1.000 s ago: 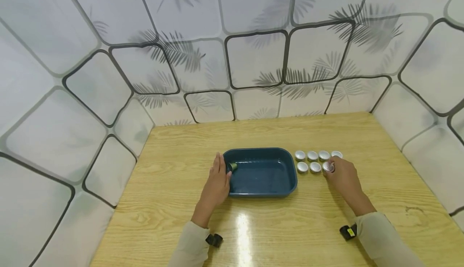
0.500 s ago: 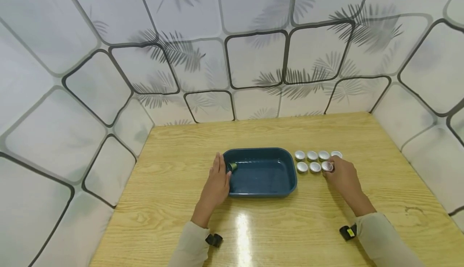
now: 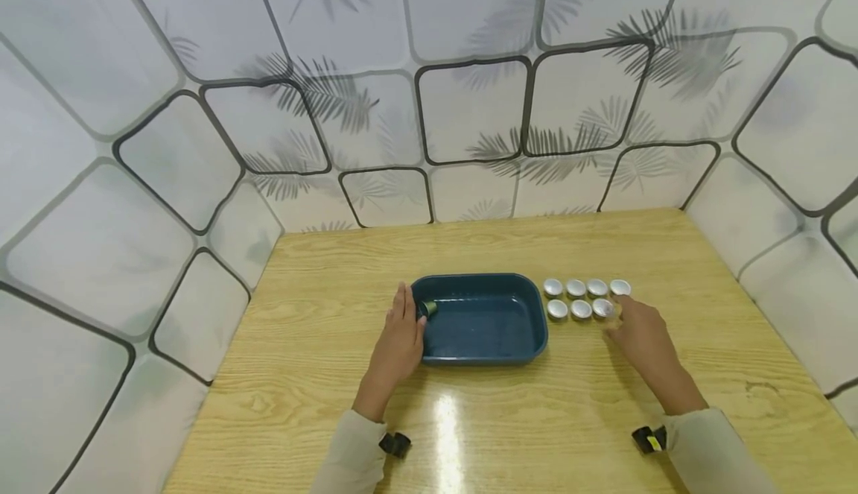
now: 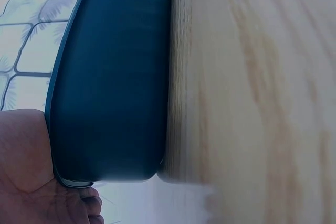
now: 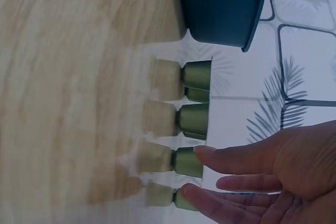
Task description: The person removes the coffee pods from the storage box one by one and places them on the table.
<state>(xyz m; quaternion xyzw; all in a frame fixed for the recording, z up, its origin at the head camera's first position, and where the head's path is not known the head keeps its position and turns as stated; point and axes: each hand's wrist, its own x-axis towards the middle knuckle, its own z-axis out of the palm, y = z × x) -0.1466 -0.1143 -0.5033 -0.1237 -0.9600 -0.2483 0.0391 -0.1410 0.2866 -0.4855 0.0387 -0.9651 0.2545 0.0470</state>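
Green coffee capsules with silver lids stand lid-up in two rows right of the dark blue basin [image 3: 492, 330]. My right hand [image 3: 643, 334] is beside the end capsule [image 3: 602, 308] of the front row, thumb and fingers apart. From the right wrist, the thumb tip overlaps one green capsule [image 5: 189, 161], and the index fingertip is right at another capsule [image 5: 185, 201]. My left hand [image 3: 400, 337] holds the basin's left wall, thumb over the rim and fingers extended outside. One green capsule [image 3: 427, 308] lies tipped inside the basin near that thumb.
The pale wooden table [image 3: 322, 293] meets patterned wall coverings [image 3: 476, 106] at the back and both sides. Small black devices are strapped at each wrist, by the left sleeve [image 3: 351, 449] and right sleeve [image 3: 713, 449].
The right hand has let go of the front row's end capsule and drawn slightly right, its fingers spreading. That capsule had shifted a little left. The left hand and basin look the same.
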